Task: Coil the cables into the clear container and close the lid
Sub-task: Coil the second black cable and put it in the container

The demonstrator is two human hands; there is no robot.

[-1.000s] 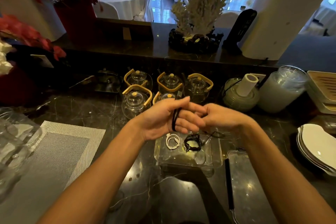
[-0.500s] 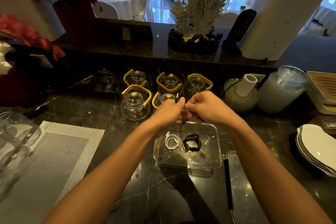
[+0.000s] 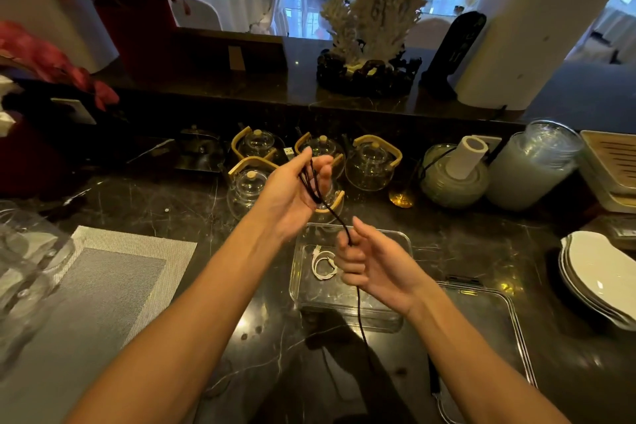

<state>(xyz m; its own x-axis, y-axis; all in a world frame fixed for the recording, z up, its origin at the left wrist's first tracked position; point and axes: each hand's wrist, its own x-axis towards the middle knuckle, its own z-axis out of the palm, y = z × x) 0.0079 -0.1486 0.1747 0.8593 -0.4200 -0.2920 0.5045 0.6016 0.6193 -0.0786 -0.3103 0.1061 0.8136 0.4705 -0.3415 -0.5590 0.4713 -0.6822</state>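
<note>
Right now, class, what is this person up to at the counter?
A person is winding a black cable by hand. The left hand holds the loops already gathered; the right hand pinches the strand running down toward the counter. Below them the clear container sits open with a coiled white cable inside. Its lid lies beside it, not yet fitted.

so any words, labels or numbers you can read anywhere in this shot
None can be read.
Dark stand on the back ledge: faint markings, too blurred to read.
Small tan card on the ledge: no text can be made out.
Black cable, white cable, container, lid: no print visible.
</note>
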